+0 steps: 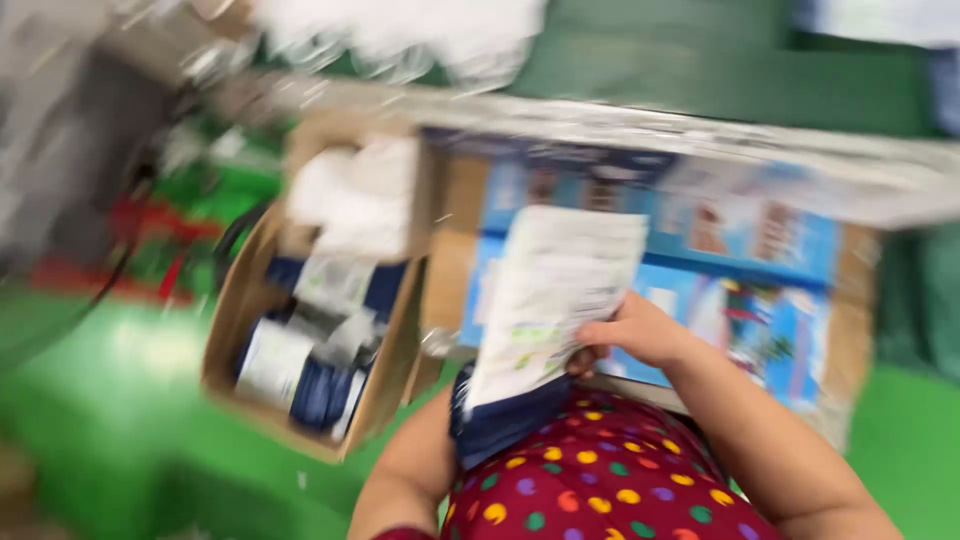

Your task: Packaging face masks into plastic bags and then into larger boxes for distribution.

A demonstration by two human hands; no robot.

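Head view, blurry: my right hand (625,335) grips a white printed packet (550,300) with a dark blue garment (500,425) at its near end, held close over my dotted red lap. My left hand is hidden behind the packet, can't tell its state. Left: open cardboard box (385,390) with similar packets. Far: flat blue picture box (740,260) on the green desk (100,400).

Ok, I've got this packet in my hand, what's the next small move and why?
Probably lower the flat white-and-navy packet toward the open cardboard box on the left. The right hand grips its lower edge, and that box already holds similar navy-and-white packets. The left hand is hidden behind the packet, and the picture is blurred, so this is tentative.
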